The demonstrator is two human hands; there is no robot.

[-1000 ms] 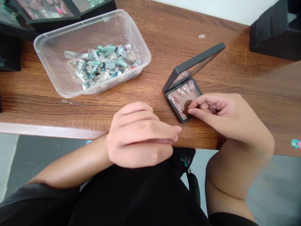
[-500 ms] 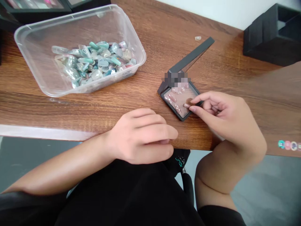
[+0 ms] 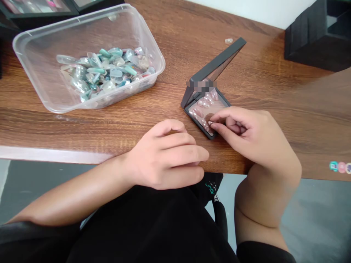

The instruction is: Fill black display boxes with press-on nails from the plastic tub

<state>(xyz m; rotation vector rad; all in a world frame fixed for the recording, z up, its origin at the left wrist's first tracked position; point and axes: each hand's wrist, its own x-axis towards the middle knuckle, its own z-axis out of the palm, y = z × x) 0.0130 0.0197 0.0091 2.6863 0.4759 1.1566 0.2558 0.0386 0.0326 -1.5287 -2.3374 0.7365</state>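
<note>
My right hand point(image 3: 244, 131) pinches a small press-on nail point(image 3: 210, 123) between thumb and forefinger, at the lower right part of an open black case point(image 3: 208, 136). Several pinkish press-on nails point(image 3: 203, 103) with pale star-like marks lie in the case on a clear-looking surface. Its windowed lid point(image 3: 219, 58) stands tilted up at the back. Near the table's front edge, my left hand point(image 3: 167, 157) hovers or rests back up, its fingers loosely bent and slightly apart. I see nothing held in it; its thumb is hidden.
A clear plastic tub point(image 3: 90, 106) with a jumble of teal and clear nails stands at left. Black boxes point(image 3: 307, 40) sit back right, and more black cases point(image 3: 41, 16) back left. A small clear piece point(image 3: 228, 41) lies behind the lid.
My right hand has moved left over the case with the pinched nail, near the nails at its front. My left hand's far-side finger has bent up slightly. The view has shifted a little.
</note>
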